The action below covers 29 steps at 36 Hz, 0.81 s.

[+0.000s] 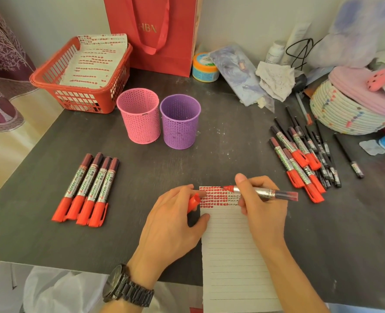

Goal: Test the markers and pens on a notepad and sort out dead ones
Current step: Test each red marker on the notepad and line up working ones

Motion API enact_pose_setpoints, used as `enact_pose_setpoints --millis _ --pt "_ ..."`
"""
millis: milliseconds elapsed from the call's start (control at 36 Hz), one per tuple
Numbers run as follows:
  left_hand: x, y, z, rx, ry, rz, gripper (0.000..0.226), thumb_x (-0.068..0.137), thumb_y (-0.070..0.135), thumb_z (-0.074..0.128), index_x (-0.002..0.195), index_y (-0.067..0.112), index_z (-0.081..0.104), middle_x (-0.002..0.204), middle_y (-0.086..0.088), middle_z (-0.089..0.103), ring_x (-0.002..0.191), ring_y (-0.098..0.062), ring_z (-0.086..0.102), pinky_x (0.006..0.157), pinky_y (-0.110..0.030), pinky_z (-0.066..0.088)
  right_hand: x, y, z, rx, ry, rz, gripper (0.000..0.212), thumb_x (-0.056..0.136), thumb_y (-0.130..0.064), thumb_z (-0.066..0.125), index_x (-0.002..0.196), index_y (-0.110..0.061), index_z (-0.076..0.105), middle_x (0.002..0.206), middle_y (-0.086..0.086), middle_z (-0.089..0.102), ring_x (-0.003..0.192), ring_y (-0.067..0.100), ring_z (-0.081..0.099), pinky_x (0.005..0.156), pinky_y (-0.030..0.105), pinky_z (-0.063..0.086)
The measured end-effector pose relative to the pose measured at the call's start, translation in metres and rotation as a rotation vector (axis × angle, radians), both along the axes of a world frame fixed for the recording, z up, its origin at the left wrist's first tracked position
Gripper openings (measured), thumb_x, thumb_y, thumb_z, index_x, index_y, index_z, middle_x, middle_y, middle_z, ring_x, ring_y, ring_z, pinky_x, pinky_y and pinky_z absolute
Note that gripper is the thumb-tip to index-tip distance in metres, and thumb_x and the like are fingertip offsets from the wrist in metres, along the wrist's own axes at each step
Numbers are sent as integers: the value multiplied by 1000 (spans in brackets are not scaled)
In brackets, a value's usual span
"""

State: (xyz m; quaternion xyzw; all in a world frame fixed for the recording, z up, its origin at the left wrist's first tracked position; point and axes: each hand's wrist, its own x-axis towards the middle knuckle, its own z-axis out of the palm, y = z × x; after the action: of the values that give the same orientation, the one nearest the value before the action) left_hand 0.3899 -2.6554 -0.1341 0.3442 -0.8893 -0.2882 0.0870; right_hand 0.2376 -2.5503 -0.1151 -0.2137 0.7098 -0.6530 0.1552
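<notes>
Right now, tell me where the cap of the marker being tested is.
The red cap is in the left hand, at the notepad's top-left edge, just left of the red test marks and opposite the uncapped marker in the right hand.

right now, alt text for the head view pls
A right hand holds an uncapped red marker over a lined notepad with red test marks, the left hand holding its cap. Four capped markers lie left, a mixed pile right.
</notes>
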Motion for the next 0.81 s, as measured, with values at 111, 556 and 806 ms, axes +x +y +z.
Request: enact_pose_setpoints --millis 111,556,806 --pt "0 0 0 -10 -10 -9 54 88 64 56 136 41 46 148 24 42 136 -5 41 106 -21 25 -3 7 10 -37 6 51 14 86 -40 75 88 -27 73 65 2 66 55 12 59 52 21 49" --pt "5 6 -4 -167 251 91 30 94 70 36 83 41 36 78 22 43 83 -5 49 58 -19 41 0 80 -6 -161 -127 13 20 98 -10 57 83 -21 67 72 22 73 50 30 61 48 27 50" --pt "10 4 0 60 352 28 37 95 70 21 93 44 47 90 21 55 88 -9 55 72 -24 40 0 79 -2 -142 -87 53 11 92 -15 70 84 -20 74 67 15 71 50 21 60 48 23 48"
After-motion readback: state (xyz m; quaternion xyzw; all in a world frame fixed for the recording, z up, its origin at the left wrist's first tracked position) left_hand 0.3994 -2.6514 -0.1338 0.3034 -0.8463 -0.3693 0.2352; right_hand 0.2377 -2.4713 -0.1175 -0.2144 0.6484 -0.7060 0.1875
